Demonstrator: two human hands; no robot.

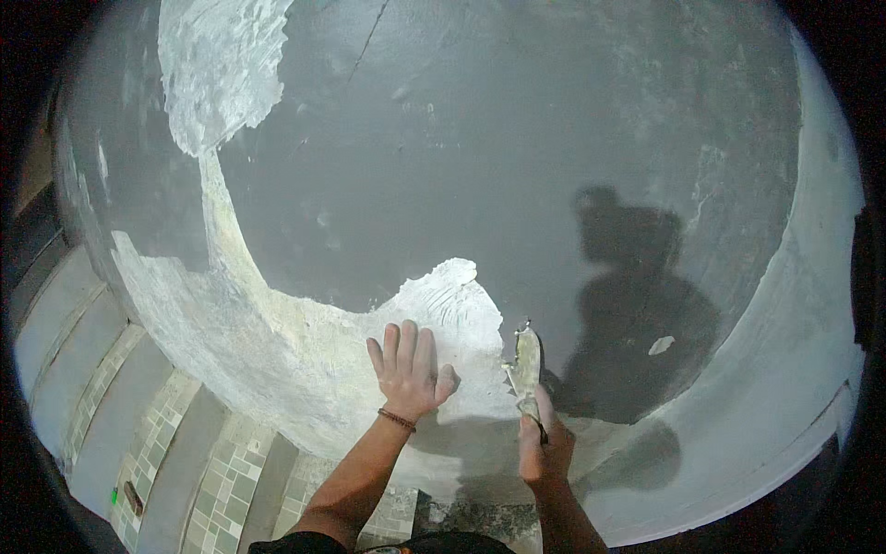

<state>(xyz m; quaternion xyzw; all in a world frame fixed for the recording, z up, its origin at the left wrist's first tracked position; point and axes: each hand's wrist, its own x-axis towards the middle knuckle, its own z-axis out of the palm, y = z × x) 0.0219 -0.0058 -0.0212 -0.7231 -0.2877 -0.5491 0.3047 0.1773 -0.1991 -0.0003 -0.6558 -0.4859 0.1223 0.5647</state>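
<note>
A curved dark grey wall [406, 157] fills the middle, with white scraped or coated patches, including a ragged white patch [461, 305] low in the centre. My left hand [401, 365] rests on this white area with its fingers apart and straight. My right hand [544, 443] grips a scraper or putty knife [527, 365], its blade smeared with pale material and held upward beside the right edge of the white patch. Whether the blade touches the wall is hard to tell.
At the lower left are steps [157, 443] with grey faces and tiled strips, a small green item [114, 495] and a brown block [133, 497] on them. A pale band of wall [784, 351] curves down the right. My shadow falls on the dark wall at the right.
</note>
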